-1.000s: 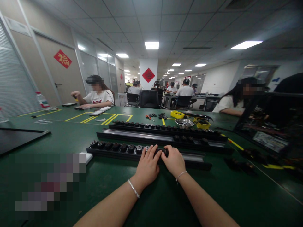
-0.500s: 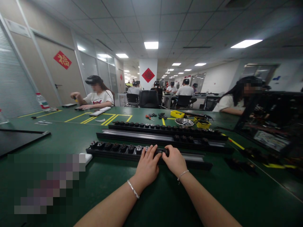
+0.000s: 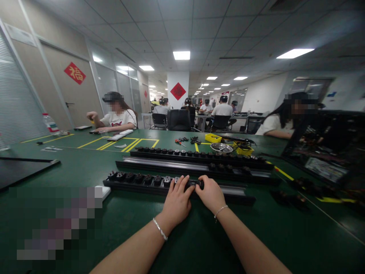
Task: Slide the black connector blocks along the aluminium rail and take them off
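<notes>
A long black rail [image 3: 234,194] lies across the green table [image 3: 199,236] just in front of me, with several small black socket modules [image 3: 137,177] seated along its left half. My left hand [image 3: 177,201] rests on the rail with its fingers stretched over the modules. My right hand [image 3: 210,194] sits beside it, fingers curled round a small black module [image 3: 199,184] on the rail. Both wrists wear thin bracelets.
Two more black rails [image 3: 171,163] [image 3: 196,154] with modules lie further back. Beyond them are a yellow bin [image 3: 213,137], a metal dish [image 3: 221,147] and red-handled pliers [image 3: 179,142]. A black tray [image 3: 325,160] stands at right, a dark board [image 3: 19,169] at left. Seated people work at the far side.
Nothing has visibly changed; both hands stay on the near rail, with only a slight shift of the view.
</notes>
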The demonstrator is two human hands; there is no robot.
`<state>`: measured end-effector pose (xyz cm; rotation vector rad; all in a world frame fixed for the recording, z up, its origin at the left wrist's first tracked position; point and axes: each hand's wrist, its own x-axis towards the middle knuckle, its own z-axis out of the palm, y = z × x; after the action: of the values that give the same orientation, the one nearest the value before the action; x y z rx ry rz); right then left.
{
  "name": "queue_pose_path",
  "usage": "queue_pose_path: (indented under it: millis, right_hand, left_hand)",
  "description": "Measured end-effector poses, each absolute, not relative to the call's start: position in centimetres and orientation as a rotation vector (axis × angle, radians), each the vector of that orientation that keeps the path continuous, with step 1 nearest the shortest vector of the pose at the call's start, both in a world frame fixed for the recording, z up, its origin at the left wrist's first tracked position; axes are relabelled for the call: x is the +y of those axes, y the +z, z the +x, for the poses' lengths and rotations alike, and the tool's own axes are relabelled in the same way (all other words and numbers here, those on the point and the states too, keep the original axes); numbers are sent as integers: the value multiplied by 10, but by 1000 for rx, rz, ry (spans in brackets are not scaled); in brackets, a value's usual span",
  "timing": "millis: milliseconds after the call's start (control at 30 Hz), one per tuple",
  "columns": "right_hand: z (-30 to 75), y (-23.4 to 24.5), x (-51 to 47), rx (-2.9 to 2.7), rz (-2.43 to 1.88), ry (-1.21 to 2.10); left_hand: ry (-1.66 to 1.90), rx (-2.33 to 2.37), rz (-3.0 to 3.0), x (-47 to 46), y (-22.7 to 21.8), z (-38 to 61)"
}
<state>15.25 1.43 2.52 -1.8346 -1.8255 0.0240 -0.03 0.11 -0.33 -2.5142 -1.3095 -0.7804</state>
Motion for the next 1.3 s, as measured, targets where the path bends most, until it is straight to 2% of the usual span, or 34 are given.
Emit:
queue_pose_path:
  millis: [1300]
  right_hand:
    - [150, 27, 13, -1698, -2013, -21]
  left_hand:
    - [-778, -1314, -2492, -1, -1, 1]
